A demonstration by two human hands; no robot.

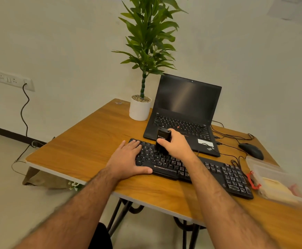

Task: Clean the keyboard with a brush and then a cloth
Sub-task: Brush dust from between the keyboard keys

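Observation:
A black keyboard (218,173) lies slantwise on the wooden table (85,151). My left hand (127,159) rests flat on its left end, fingers spread over the keys and thumb along the front edge. My right hand (177,144) grips a black block-shaped brush (162,141) held upright, its lower end pressed on the keys in the left-middle part of the keyboard. The bristles are hidden against the dark keys. A clear plastic box (272,180) with a red clip at the right holds something pale yellow, possibly the cloth.
An open black laptop (186,112) stands just behind the keyboard. A potted plant in a white pot (139,109) is at the table's far corner. A black mouse (251,150) and thin cables lie at the right. A wall socket (15,80) with a cord is at left.

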